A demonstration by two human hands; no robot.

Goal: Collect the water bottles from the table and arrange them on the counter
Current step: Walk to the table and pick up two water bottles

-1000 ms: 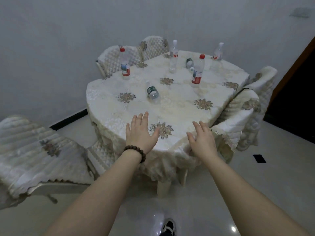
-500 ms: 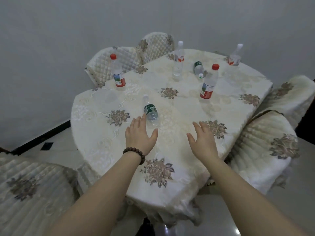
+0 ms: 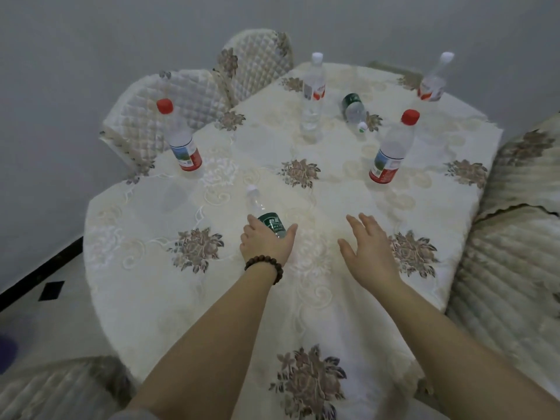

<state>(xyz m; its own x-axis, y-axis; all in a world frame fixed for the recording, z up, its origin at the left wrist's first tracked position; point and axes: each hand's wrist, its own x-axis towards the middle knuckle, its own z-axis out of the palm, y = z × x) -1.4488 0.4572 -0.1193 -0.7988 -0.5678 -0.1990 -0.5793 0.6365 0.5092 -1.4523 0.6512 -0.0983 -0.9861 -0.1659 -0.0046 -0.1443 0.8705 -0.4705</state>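
Bottles are scattered over the counter (image 3: 303,298), the nearest green-labelled bottle (image 3: 266,215) lying lengthwise away under the left grip (image 3: 266,242), half-closed around it; the right grip (image 3: 368,242) is spread, empty.

Both bare forearms reach forward; left hand (image 3: 266,242) palm down, thumb spread, fingers hidden in front, beaded bracelet (image 3: 264,267) on wrist; right hand (image 3: 365,244) open, fingers straight and loosely spread, thumb out left

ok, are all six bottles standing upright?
No: the near green-label bottle and the far green-label bottle lie on their sides on the table.
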